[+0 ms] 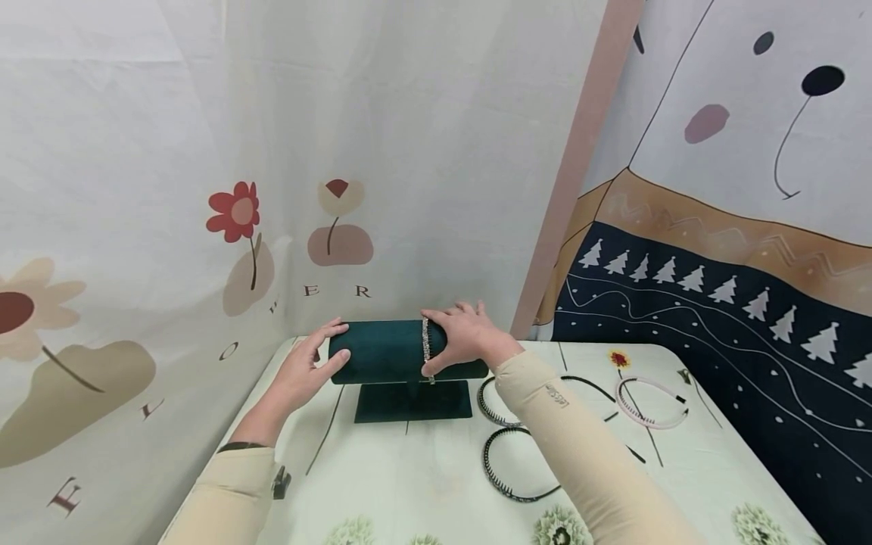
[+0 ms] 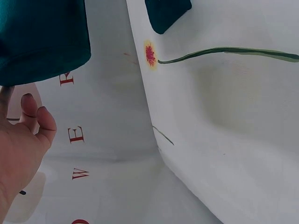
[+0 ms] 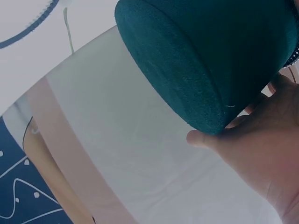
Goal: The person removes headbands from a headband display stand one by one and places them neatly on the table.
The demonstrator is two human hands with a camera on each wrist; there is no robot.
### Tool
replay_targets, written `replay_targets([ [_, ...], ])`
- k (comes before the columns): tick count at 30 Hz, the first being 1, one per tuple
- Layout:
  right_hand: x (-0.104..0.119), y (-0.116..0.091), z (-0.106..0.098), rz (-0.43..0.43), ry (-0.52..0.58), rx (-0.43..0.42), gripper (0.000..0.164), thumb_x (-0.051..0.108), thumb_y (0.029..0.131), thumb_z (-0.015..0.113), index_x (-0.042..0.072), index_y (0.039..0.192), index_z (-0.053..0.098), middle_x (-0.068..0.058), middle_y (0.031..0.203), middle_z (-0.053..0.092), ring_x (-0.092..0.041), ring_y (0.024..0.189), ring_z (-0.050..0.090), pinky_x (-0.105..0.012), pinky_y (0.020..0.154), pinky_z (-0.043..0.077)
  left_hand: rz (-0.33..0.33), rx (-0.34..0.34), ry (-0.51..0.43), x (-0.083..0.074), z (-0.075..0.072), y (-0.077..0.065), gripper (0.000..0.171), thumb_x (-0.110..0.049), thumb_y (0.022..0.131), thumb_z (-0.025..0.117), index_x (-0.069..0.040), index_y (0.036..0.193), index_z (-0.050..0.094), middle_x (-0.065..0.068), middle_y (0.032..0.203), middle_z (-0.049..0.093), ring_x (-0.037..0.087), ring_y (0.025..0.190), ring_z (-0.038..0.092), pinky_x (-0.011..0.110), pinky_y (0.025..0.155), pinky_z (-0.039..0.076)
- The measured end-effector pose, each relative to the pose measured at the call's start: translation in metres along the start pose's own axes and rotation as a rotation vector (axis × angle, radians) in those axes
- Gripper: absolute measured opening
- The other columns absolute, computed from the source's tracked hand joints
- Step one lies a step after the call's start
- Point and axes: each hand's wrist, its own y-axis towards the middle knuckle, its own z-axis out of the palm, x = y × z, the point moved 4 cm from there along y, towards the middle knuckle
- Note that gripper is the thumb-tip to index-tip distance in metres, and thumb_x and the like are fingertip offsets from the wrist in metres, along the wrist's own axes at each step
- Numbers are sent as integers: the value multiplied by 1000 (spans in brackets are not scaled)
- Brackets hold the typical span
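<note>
A dark green velvet display stand (image 1: 381,352), a horizontal roll on a flat base, stands on the table. A headband with sparkling stones (image 1: 426,341) and dark teeth sits round the roll, right of its middle. My right hand (image 1: 470,337) holds this headband, thumb low at the front and fingers over the top. My left hand (image 1: 306,371) grips the left end of the roll between thumb and fingers. In the left wrist view, the roll (image 2: 42,37) partly hides that hand's fingers. The roll's right end face (image 3: 168,65) fills much of the right wrist view.
Right of the stand lie black headbands (image 1: 500,484), partly behind my right forearm, and a pale pink headband (image 1: 650,422). A small dark object (image 1: 281,483) is beside my left cuff. Printed cloth (image 1: 436,151) hangs behind the table.
</note>
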Motion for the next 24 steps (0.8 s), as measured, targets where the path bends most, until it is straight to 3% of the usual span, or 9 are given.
replay_targets([
  [11, -11, -6, -1, -1, 13, -2, 112, 68, 81, 84, 35, 171, 27, -9, 173, 40, -42, 165, 18, -72, 130, 7, 1, -5, -4, 3, 1, 1, 62, -45, 110, 59, -20, 164, 43, 9, 178, 28, 43, 153, 37, 66, 116, 43],
  [20, -16, -11, -2, -7, 27, 22, 112, 67, 83, 83, 32, 172, 25, -11, 174, 37, -43, 165, 17, -72, 130, 7, -10, -8, 10, 2, 0, -1, 62, -45, 110, 59, -20, 164, 43, 9, 178, 28, 44, 148, 41, 66, 114, 45],
  [24, -19, -14, -5, -22, 31, 29, 121, 67, 81, 85, 27, 173, 18, -11, 176, 32, -43, 166, 14, -71, 130, 6, -7, -5, 11, 2, 1, 0, 63, -45, 109, 59, -19, 164, 43, 9, 178, 28, 44, 152, 38, 66, 116, 44],
])
